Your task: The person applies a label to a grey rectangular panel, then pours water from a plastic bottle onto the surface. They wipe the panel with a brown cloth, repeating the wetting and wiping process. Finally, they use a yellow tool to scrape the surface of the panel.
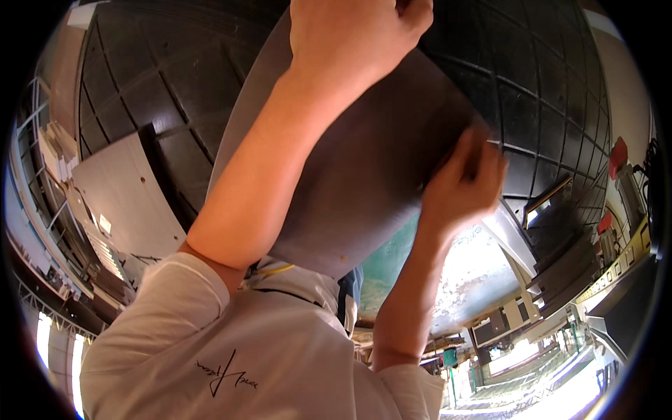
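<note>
A flat, dark grey-brown board (350, 168) lies in front of my body, its near edge close to my waist. My left hand (360, 31) reaches across the board's far part. Its fingers look curled, partly cut off by the upper edge of the picture, so what they hold is hidden. At the board's right edge is my right hand (465, 178), slightly blurred, with bent fingers closed together over the surface. Anything inside them is too small or hidden to make out. A small light spot (343, 258) marks the board near my waist.
Black surface with grid-like grooves (539, 84) spreads beyond the board. Another greyish panel (122, 189) leans at the left. A worn green-and-white surface (476, 273) lies below my right arm. Dark stacked pieces (567, 269) and a yellow strip (616, 259) are at the right.
</note>
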`<state>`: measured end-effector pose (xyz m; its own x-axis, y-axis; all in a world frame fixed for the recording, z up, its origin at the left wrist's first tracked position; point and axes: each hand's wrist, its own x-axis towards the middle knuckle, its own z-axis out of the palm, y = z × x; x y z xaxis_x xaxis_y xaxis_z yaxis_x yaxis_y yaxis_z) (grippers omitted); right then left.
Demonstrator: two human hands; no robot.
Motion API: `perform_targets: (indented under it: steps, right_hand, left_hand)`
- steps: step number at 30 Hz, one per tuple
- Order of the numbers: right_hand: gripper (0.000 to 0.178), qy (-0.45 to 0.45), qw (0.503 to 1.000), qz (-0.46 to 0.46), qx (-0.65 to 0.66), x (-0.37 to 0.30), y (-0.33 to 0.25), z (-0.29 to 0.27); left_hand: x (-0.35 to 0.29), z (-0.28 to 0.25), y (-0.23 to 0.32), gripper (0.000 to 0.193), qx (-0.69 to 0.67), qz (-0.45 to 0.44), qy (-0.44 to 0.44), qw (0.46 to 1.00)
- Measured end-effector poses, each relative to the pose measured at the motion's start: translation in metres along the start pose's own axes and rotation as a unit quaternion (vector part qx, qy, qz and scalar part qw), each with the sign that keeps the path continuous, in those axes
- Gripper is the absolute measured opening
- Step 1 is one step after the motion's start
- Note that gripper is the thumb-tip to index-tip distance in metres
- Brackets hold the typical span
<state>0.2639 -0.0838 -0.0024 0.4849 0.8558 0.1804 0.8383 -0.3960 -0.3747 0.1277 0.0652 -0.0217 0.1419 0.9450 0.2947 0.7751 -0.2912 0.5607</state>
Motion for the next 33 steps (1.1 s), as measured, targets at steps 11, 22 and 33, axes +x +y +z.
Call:
perform_targets:
  steps: [11,22,33]
  right_hand:
    - [0.013,0.025,0.996,0.017,0.080,-0.006,0.007,0.009]
    - [0.009,0.023,0.998,0.009,0.058,-0.042,0.020,0.005]
    - [0.011,0.038,0.998,-0.052,-0.018,0.003,0.019,0.009]
  left_hand:
    - [0.000,0.004,-0.002,0.034,-0.011,-0.004,-0.014,1.000]
    - [0.000,0.002,-0.002,0.035,-0.020,-0.020,-0.039,0.999]
    - [0.004,0.003,-0.003,0.033,-0.025,-0.024,-0.029,0.999]
